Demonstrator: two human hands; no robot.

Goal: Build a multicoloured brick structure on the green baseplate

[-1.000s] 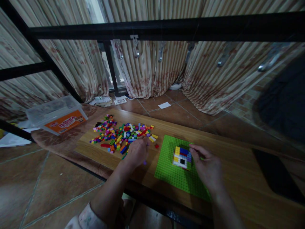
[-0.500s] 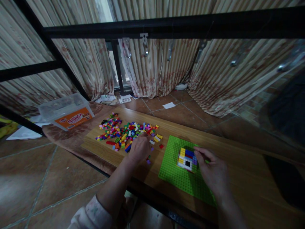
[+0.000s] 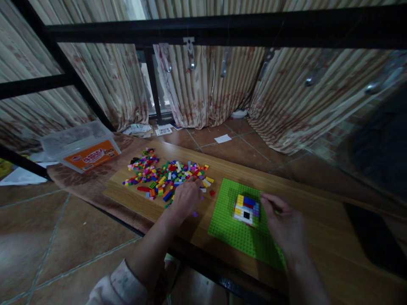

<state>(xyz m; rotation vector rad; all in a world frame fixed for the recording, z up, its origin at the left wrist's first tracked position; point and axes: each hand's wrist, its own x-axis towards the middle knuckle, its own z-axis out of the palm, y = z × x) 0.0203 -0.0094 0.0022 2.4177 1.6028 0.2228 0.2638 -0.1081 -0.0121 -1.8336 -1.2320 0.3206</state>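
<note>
One boxy plastic tub (image 3: pixel 81 146), small hard bricks (image 3: pixel 171 173) heaped on the wooden desk (image 3: pixel 324 224), my left hand (image 3: pixel 186 195) among them, grip hidden; one studded baseplate (image 3: pixel 235 241) under one squarish build (image 3: pixel 246 210), my right hand (image 3: pixel 284 218) beside it, grip unclear.

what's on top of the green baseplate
A small brick build, partly yellow, blue and white, sits on the green baseplate, hiding the area beneath. The right hand hides part of the right side, so anything there can't be seen.

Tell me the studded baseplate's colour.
The baseplate is bright green, seen best in the head view.
</note>
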